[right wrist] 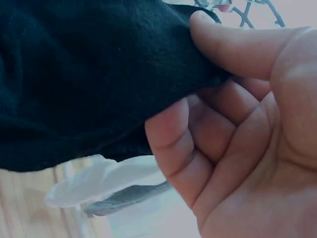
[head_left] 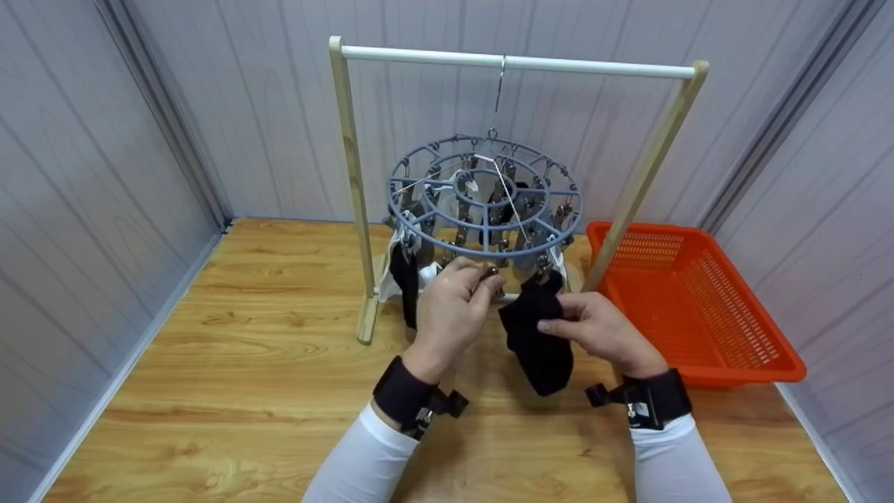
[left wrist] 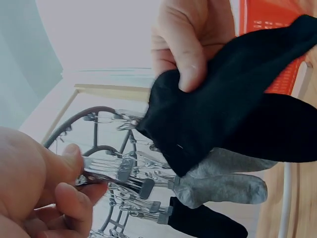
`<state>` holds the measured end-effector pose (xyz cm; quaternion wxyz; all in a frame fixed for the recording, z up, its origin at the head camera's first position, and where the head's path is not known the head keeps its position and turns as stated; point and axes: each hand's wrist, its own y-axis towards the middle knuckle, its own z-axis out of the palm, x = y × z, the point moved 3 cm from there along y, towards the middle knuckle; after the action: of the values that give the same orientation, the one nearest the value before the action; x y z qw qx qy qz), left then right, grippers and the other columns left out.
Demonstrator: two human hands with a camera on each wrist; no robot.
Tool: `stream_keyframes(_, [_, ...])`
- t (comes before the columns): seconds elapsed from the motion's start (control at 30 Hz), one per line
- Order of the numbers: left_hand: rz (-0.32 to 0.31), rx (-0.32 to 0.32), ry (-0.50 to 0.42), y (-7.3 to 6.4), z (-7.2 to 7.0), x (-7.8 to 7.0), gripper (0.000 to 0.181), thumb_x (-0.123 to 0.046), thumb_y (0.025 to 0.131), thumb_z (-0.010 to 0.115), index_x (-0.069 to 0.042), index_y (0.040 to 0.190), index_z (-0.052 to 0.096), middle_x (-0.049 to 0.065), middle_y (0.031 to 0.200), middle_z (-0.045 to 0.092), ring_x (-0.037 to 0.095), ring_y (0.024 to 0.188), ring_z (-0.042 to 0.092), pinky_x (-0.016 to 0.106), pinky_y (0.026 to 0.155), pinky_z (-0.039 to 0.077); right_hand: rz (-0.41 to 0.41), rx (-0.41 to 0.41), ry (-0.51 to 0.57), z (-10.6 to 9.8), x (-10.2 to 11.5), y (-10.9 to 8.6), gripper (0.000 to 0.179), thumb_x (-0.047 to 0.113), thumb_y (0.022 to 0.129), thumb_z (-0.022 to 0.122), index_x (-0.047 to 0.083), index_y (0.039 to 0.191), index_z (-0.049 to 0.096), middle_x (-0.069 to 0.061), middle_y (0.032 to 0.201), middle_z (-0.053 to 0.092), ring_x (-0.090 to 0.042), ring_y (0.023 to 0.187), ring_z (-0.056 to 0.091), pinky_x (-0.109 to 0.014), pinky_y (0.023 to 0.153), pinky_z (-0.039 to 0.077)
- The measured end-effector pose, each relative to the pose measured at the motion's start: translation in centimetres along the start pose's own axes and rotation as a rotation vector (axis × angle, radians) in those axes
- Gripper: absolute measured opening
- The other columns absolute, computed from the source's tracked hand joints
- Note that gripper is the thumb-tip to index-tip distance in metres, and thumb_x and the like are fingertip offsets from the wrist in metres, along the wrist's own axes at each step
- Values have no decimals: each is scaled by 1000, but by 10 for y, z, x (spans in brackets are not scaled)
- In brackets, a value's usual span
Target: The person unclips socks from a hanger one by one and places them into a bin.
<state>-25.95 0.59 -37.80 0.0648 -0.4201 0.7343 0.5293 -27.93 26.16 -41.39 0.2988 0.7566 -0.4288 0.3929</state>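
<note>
Between thumb and fingers, my right hand (head_left: 601, 327) pinches a black sock (head_left: 541, 342) by its edge, and the sock hangs down in front of the rack. My left hand (head_left: 454, 307) grips a metal clip (left wrist: 111, 171) at the near rim of the round grey hanger (head_left: 485, 227). In the left wrist view the sock's cuff is close beside that clip, with a gap between them. The right wrist view shows the thumb (right wrist: 237, 47) on top of the dark fabric and the fingers curled beneath it. Gray socks (left wrist: 223, 188) hang behind from other clips.
A wooden stand (head_left: 353, 175) with a white bar (head_left: 594, 65) carries the hanger by a hook. Several white, gray and black socks hang around it. To the right on the wooden floor (head_left: 265, 391) sits an orange basket (head_left: 740, 314). Pale panel walls surround the area.
</note>
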Motion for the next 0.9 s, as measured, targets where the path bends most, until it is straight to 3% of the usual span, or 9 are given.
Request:
stream_keyframes(0.17, [-39,-23,-1,0,0,0,16,-21,102,84,-5,103,84,6,100,76,15,67,62,28,55,47,-33,10,47,-12,3,-7,17,17,104,80,7,117,85,-10,110,82,-23,97,77,-31,88,63])
stream_keyframes(0.33, [-60,-23,22,-1,-1,-2,25,-28,100,87,-5,110,85,5,103,77,13,65,60,27,53,47,-78,-52,125,-24,5,-15,17,7,104,78,-1,119,82,-13,109,82,-20,96,77,-31,87,63])
stream_keyframes(0.57, [-47,-25,76,0,-4,-4,31,-31,98,88,-6,117,85,5,108,79,12,63,61,28,51,48,-77,-262,307,-40,4,-21,24,0,105,75,-14,124,76,-18,110,83,-22,94,79,-33,85,65])
stream_keyframes(0.7, [-32,-21,127,0,-5,-5,35,-36,98,89,-6,115,85,6,109,80,16,69,68,32,54,54,-82,-405,305,-50,5,-23,24,0,105,75,-15,124,76,-16,106,84,-21,91,81,-31,81,66])
stream_keyframes(0.9, [-18,-36,202,-1,-11,-8,37,-39,96,89,-5,110,85,5,101,79,19,71,73,33,52,55,-60,-534,324,-60,2,-27,34,13,106,79,-12,128,75,-12,106,84,-21,93,81,-29,80,66])
